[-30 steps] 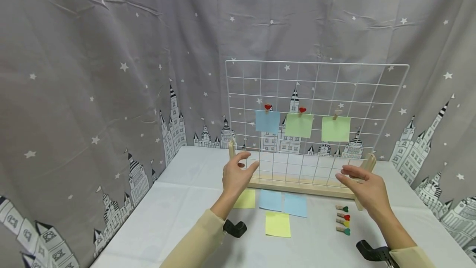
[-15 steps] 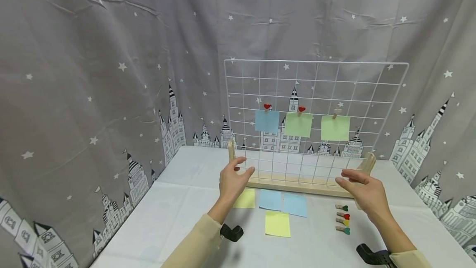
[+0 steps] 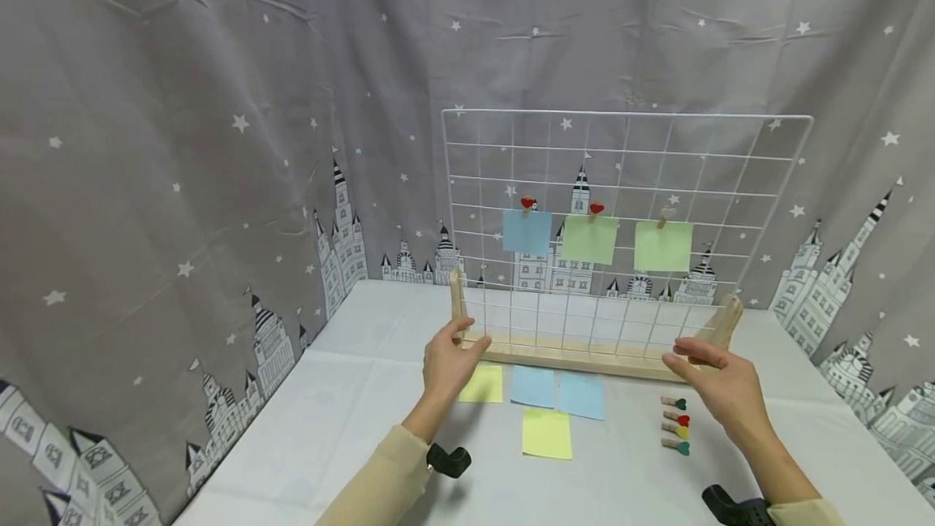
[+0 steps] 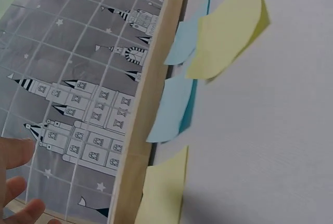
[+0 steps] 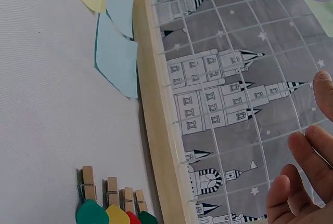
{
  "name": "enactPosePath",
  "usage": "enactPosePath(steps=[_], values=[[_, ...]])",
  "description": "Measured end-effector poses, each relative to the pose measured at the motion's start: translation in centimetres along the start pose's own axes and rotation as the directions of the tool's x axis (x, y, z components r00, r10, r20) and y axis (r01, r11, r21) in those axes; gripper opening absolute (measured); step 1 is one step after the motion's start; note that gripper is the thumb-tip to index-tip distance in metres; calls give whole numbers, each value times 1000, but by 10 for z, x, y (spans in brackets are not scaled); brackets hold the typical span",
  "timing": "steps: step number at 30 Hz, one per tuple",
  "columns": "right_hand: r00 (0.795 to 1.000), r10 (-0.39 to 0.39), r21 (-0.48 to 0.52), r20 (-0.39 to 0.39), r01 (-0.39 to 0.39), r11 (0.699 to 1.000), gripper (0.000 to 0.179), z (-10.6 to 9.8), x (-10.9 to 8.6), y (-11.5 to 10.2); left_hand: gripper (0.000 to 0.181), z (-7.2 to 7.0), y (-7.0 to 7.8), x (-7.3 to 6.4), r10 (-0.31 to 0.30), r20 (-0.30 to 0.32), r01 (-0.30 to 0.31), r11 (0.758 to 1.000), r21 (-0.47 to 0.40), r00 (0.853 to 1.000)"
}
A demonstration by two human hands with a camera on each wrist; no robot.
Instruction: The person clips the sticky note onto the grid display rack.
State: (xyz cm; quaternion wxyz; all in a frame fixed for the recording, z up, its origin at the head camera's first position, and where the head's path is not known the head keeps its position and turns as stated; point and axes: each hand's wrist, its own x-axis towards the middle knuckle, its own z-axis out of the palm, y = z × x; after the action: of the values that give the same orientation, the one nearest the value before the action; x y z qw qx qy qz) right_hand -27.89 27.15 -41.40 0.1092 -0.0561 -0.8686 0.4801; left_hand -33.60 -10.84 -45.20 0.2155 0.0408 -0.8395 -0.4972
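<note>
My left hand (image 3: pixel 447 364) hovers near the left end of the wooden base (image 3: pixel 570 357), fingers bent loosely with nothing between them. Over the base's right side is my right hand (image 3: pixel 723 386), thumb and fingers apart and holding nothing. A white wire grid (image 3: pixel 628 114) stands in the base. Clipped to it are a blue note (image 3: pixel 527 234) and two green notes (image 3: pixel 588 240), each under a small heart clothespin (image 3: pixel 596 208). On the table lie yellow sticky notes (image 3: pixel 547 433) and blue sticky notes (image 3: pixel 532 386). Several heart clothespins (image 5: pixel 88 182) lie in a column near my right hand.
A white cloth covers the table (image 3: pixel 351 428). Behind it hangs a grey curtain (image 3: pixel 219 63) printed with stars and castles. Wooden supports (image 3: pixel 723 321) rise at the base's two ends. Black wrist cameras (image 3: pixel 449 461) sit on both wrists.
My left hand has drifted left and slightly down, away from the grid's middle. The right hand has barely moved. The notes and clothespins lie as before; the head view has tilted a little.
</note>
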Motion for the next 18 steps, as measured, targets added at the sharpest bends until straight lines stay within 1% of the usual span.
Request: enactPosePath(steps=[7,11,14,18], values=[[1000,2,9,3,-2,1000,73,2,0,3,43,2,-10,0,-15,6,15,1000,16,1000],[999,30,24,12,-31,999,74,2,-1,5,44,4,-13,-1,-18,14,18,1000,24,1000],[998,52,30,24,-53,998,75,2,-1,8,43,4,-16,-2,-22,10,22,999,32,1000],[998,57,26,26,-57,998,74,3,-2,11,42,4,-18,-2,-27,0,27,999,42,1000]])
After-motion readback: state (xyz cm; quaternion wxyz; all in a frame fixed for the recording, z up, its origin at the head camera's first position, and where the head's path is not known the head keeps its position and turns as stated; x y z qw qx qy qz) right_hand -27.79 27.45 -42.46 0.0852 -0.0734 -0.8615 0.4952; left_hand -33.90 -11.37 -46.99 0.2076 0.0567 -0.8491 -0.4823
